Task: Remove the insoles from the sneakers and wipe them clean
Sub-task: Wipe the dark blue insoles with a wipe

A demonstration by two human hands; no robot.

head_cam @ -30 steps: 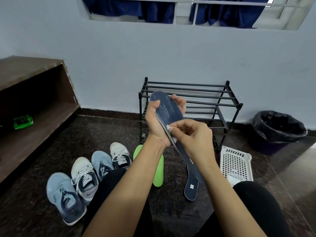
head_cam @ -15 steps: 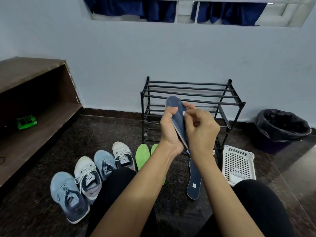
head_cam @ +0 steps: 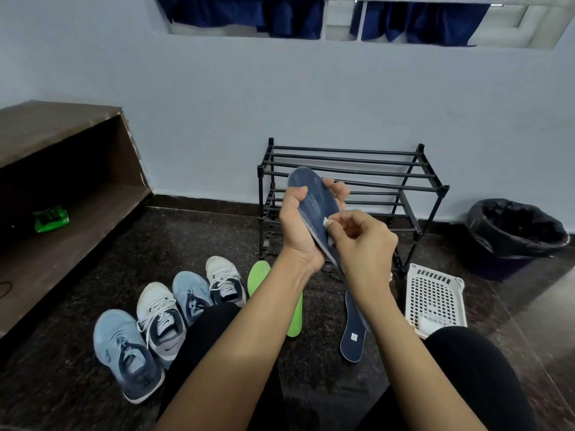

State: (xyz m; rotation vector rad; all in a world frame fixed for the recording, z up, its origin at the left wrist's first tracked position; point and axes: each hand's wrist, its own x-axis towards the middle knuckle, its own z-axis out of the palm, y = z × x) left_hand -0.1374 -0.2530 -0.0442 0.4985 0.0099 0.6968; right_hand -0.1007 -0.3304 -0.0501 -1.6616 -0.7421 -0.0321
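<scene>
View: head camera, looking down at the hands and at the floor.
Left hand: the left hand [head_cam: 300, 227] grips the dark blue insole [head_cam: 314, 197] near its middle, with the thumb on the face and the fingers behind it.
Right hand: the right hand [head_cam: 364, 241] pinches a small white wipe [head_cam: 326, 223] and presses it on the right edge of this insole. The two hands are close together on the same insole.
Where the insole is: it is raised in front of the black shoe rack [head_cam: 348, 169], toe end up and tilted.
Change: half a second ago the insole was turned almost edge-on and the wipe was near the toe end. Now the face is turned back to the camera and the wipe is lower, about the middle.
Meaning: I judge that the wiping of this insole is in progress, stroke after stroke along its length, and is not finished.
Other insoles: a second dark insole [head_cam: 353, 334] and a green insole [head_cam: 294, 315] lie on the floor, near the knees. I cannot tell if they are already clean.
Sneakers: four sneakers [head_cam: 161, 318] stand in a row at the left, untouched.
Nearby: a white basket [head_cam: 434, 293] is beside the rack and a black bin [head_cam: 513, 231] is further right.
</scene>
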